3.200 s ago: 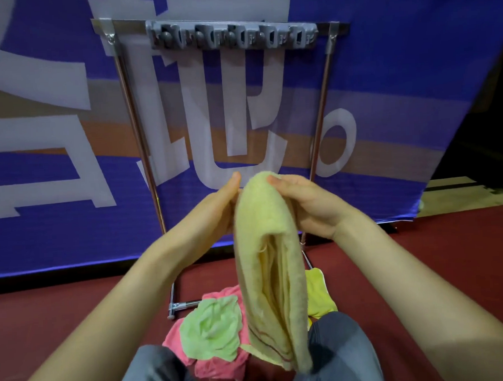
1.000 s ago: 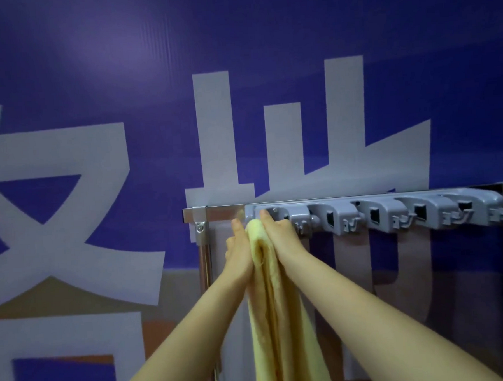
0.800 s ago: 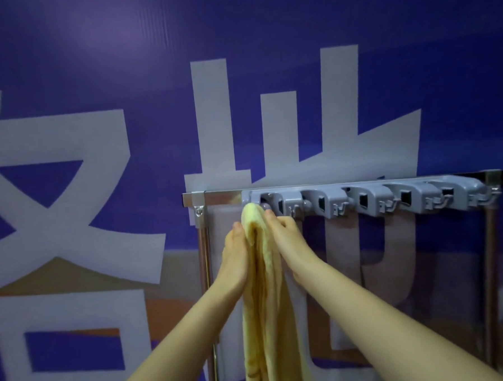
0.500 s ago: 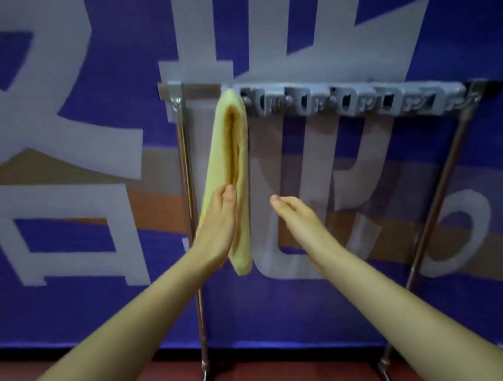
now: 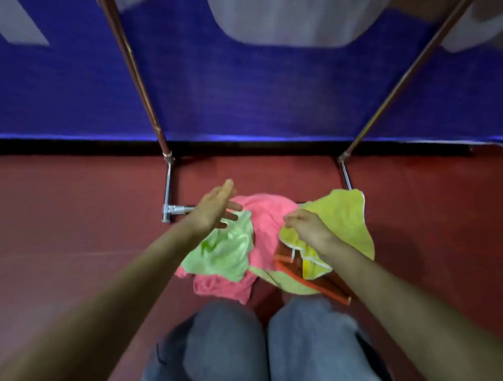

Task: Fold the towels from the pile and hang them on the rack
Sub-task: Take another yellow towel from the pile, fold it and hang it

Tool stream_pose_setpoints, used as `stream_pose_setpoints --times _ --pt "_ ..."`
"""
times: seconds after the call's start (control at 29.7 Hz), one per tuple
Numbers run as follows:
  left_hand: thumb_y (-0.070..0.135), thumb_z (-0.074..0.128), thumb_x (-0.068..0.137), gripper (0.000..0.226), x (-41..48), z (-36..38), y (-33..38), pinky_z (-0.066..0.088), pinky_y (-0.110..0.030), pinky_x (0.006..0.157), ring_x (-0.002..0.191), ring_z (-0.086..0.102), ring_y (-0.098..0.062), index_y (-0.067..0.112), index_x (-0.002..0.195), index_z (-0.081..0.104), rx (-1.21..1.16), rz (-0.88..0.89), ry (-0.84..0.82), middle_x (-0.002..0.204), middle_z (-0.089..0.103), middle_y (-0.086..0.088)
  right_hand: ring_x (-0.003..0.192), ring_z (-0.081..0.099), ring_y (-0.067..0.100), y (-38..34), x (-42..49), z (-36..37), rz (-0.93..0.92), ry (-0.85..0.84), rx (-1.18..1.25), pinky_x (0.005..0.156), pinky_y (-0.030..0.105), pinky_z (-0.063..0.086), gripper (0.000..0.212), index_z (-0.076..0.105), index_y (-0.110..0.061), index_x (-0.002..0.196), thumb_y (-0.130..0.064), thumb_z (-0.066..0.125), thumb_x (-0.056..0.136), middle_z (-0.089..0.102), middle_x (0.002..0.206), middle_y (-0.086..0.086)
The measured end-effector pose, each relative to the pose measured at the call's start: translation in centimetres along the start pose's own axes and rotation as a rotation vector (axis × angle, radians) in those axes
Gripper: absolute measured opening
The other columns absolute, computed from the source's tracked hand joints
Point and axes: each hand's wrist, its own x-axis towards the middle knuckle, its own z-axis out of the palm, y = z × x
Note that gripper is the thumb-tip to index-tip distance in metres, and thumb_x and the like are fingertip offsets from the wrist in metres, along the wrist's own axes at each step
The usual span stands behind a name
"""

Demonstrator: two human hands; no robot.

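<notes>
Yellow-green towel (image 5: 344, 214) lies under right hand (image 5: 307, 228), left hand (image 5: 213, 209) spread.

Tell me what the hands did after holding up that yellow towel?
Both hands let go of the folded pale-yellow towel on the metal rack and dropped to the floor pile: left hand open above the crumpled light-green towel, right hand at the yellow-green towel. The pink towel lies unmoved.
</notes>
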Motion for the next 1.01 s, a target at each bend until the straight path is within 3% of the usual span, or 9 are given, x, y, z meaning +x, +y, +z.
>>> stream_pose_setpoints --times 0.07,0.17,0.24,0.34,0.4,0.54,0.74,0.88,1.01 --pt "0.043 0.022 0.095 0.039 1.5 1.0 -3.7 0.039 -0.025 0.067 0.073 0.054 -0.015 0.016 0.105 0.048 0.018 -0.098 -0.037 0.088 0.059 -0.004 0.064 0.041 0.021 5.0 1.4 0.7 0.118 0.007 -0.001 0.046 0.017 0.029 0.025 0.053 0.024 0.097 0.004 0.045 0.086 0.048 0.077 0.029" --pt "0.045 0.021 0.095 0.044 3.4 1.8 -7.9 0.041 -0.026 0.069 0.075 0.055 -0.016 0.014 0.106 0.05 0.012 -0.162 -0.032 0.088 0.06 -0.003 0.059 0.043 0.014 8.9 3.0 1.0 0.226 0.029 0.024 0.04 0.009 0.031 0.014 0.06 0.002 0.085 -0.002 0.047 0.088 0.051 0.068 0.009" --pt "0.046 0.021 0.095 0.045 4.7 2.3 -9.9 0.041 -0.027 0.069 0.074 0.055 -0.016 0.014 0.105 0.051 0.024 -0.221 -0.023 0.087 0.06 -0.004 0.065 0.046 0.015 11.2 4.3 1.4 0.25 0.037 -0.019 0.044 0.008 0.032 0.016 0.062 0.002 0.091 -0.001 0.047 0.087 0.051 0.066 0.004" --pt "0.047 0.022 0.094 0.047 6.1 2.8 -12.5 0.041 -0.027 0.07 0.08 0.056 -0.022 0.013 0.107 0.052 0.055 -0.286 -0.037 0.094 0.062 -0.008 0.082 0.055 0.028 14.6 5.5 2.5 0.232 0.007 -0.129 0.052 0.005 0.035 0.024 0.064 0.008 0.095 0.007 0.043 0.085 0.065 0.093 0.023" --pt "0.047 0.022 0.094 0.047 6.8 3.1 -13.8 0.042 -0.026 0.071 0.087 0.056 -0.024 0.013 0.107 0.052 0.064 -0.305 -0.048 0.101 0.061 -0.01 0.1 0.058 0.03 16.4 5.9 3.1 0.204 -0.071 -0.275 0.064 0.008 0.038 0.028 0.067 0.004 0.096 0.007 0.042 0.084 0.065 0.107 0.02" --pt "0.045 0.02 0.095 0.046 8.7 4.7 -15.6 0.041 -0.026 0.071 0.087 0.055 -0.024 0.014 0.107 0.051 0.079 -0.333 -0.093 0.1 0.059 -0.01 0.125 0.041 0.029 19.2 8.0 3.5 0.125 -0.124 -0.58 0.103 0.024 0.025 0.033 0.068 -0.015 0.103 -0.002 0.047 0.081 0.047 0.13 0.015" --pt "0.044 0.019 0.095 0.049 9.6 7.2 -17.4 0.043 -0.029 0.074 0.085 0.056 -0.024 0.012 0.111 0.052 0.059 -0.349 -0.173 0.097 0.06 -0.011 0.141 0.001 0.031 21.4 9.5 4.0 0.055 -0.183 -0.866 0.115 0.037 0.006 0.038 0.056 -0.033 0.121 -0.02 0.047 0.086 0.013 0.152 0.006" --pt "0.043 0.019 0.095 0.05 9.7 7.8 -17.3 0.044 -0.031 0.077 0.089 0.056 -0.025 0.01 0.113 0.053 0.057 -0.335 -0.2 0.099 0.061 -0.012 0.141 0.007 0.031 21.5 10.8 4.2 0.108 -0.249 -0.851 0.115 0.039 0.009 0.049 0.042 -0.022 0.133 -0.028 0.036 0.085 0.023 0.151 0.004" --pt "0.044 0.02 0.095 0.049 9.2 7.7 -17.2 0.045 -0.031 0.078 0.088 0.057 -0.024 0.011 0.111 0.053 0.079 -0.323 -0.222 0.098 0.061 -0.01 0.128 0.039 0.032 21.1 10.8 4.8 -0.052 -0.056 -0.495 0.104 0.023 0.029 0.039 0.052 -0.002 0.124 -0.002 0.048 0.086 0.05 0.131 0.02"
